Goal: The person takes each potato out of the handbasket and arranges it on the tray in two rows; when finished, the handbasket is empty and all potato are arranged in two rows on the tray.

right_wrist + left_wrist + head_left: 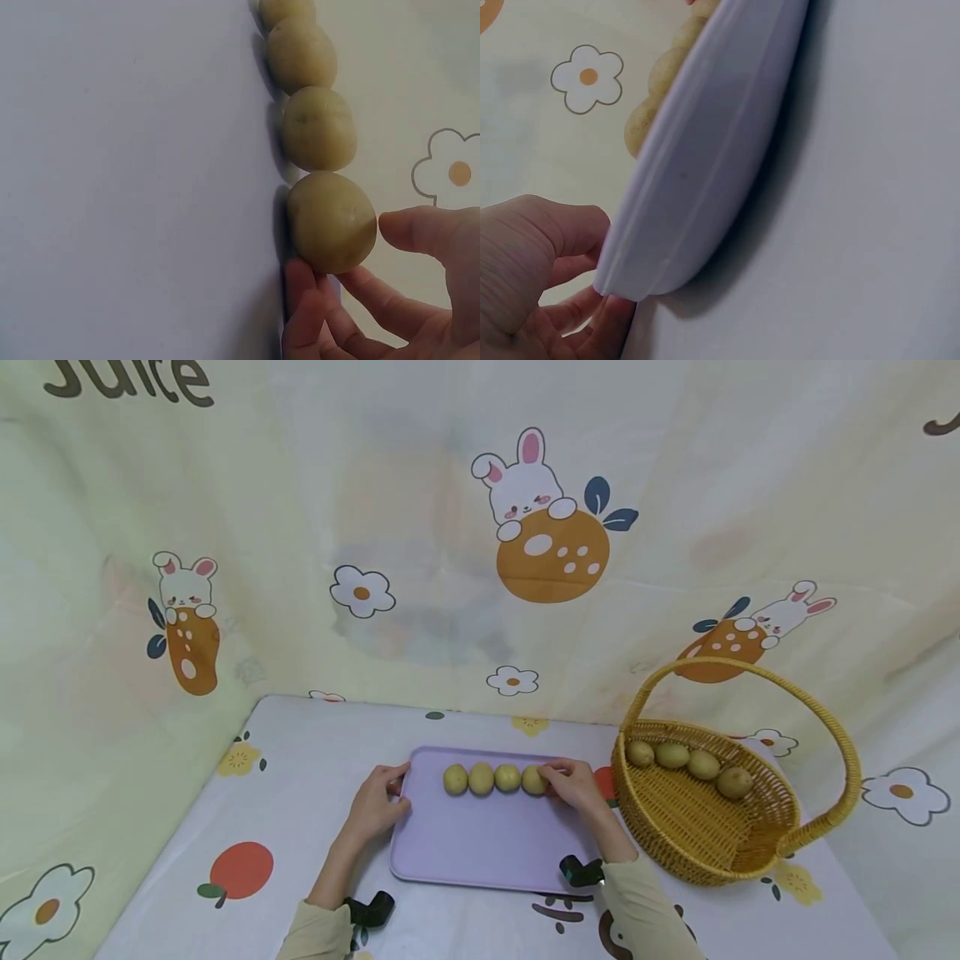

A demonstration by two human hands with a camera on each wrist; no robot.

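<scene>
A row of several small yellow potatoes (482, 779) lies along the far side of a pale purple tray (480, 843). My right hand (575, 785) has its thumb and fingers around the rightmost potato (331, 223), which touches the one beside it. In the right wrist view the thumb tip is at one side of that potato, with curled fingers at its lower edge. At the tray's left edge, my left hand (372, 806) holds the rim. The left wrist view shows its thumb against the rim and its fingers by the tray's corner, partly hidden there.
Right of the tray stands a yellow wicker basket (637, 827) with a tall arched handle. Several more potatoes (702, 764) lie along its far inner side. A printed cloth (315, 777) covers the table, and a patterned curtain (420, 485) hangs behind.
</scene>
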